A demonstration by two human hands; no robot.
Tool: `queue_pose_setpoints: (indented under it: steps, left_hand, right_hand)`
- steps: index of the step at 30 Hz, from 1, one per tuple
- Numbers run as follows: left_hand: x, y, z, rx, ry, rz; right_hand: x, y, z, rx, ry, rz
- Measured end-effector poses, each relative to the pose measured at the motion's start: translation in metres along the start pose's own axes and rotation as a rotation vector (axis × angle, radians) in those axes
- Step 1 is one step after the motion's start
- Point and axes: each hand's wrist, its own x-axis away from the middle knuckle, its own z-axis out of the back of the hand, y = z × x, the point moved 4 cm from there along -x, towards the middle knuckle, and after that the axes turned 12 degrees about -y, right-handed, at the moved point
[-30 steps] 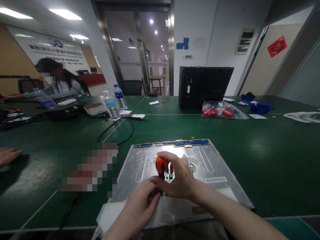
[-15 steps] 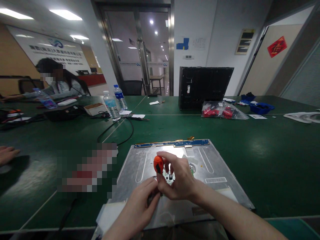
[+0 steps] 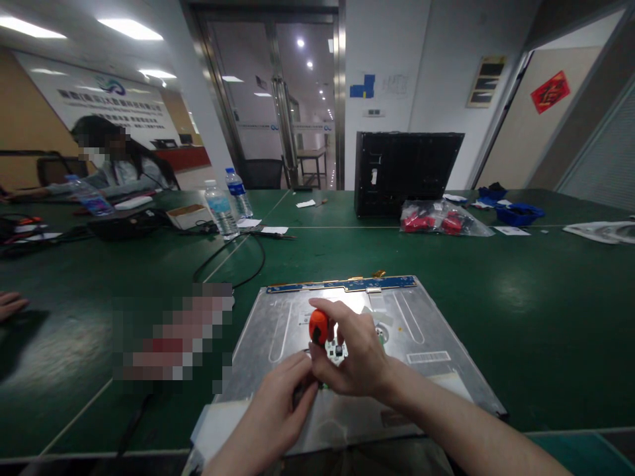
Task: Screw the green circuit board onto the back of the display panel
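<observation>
My right hand (image 3: pixel 350 347) grips the orange and black handle of a screwdriver (image 3: pixel 318 326), which stands upright over a metal display panel (image 3: pixel 426 330). Its shaft and tip are hidden behind my fingers. Close against it, my left hand (image 3: pixel 285 390) has its thumb and forefinger pinched together low on the panel; whatever they hold, if anything, is hidden. Between the hands a small green and white circuit board (image 3: pixel 337 352) shows in part. Along the panel's far edge runs a blue circuit strip (image 3: pixel 342 284).
Two water bottles (image 3: pixel 221 210) and a black cable (image 3: pixel 262 261) are at the back left. A black monitor casing (image 3: pixel 407 172) stands behind a plastic bag with red items (image 3: pixel 444 219). Another person's hand (image 3: pixel 10 304) rests at the left edge; a person (image 3: pixel 124 155) sits further back.
My right fingers have shifted round the screwdriver handle, which has tilted slightly and come back. My left hand stays in place. The other person's hand at the left has slid further left.
</observation>
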Motion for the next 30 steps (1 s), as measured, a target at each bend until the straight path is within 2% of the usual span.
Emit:
queue_pose_setpoints:
  steps: [9, 14, 21, 26, 30]
  left_hand:
    - [0.0017, -0.0058, -0.0026, -0.029, 0.015, 0.012]
    - [0.0015, -0.0093, -0.0051, -0.041, -0.014, 0.002]
    - [-0.0003, 0.0002, -0.0015, -0.019, -0.024, -0.016]
    - [0.0003, -0.0041, -0.0026, -0.040, 0.013, 0.025]
    - [-0.0002, -0.0067, -0.0041, -0.048, 0.015, 0.005]
  right_hand:
    - [0.0022, 0.0048, -0.0010, -0.027, 0.035, 0.006]
    - [-0.0012, 0.0054, -0.0014, 0.006, -0.008, -0.027]
    - [0.0024, 0.0029, -0.0042, -0.028, -0.034, 0.006]
    - [0.0030, 0.0061, -0.0050, -0.020, -0.010, 0.007]
    - [0.0005, 0.0078, -0.0046, 0.003, -0.017, -0.026]
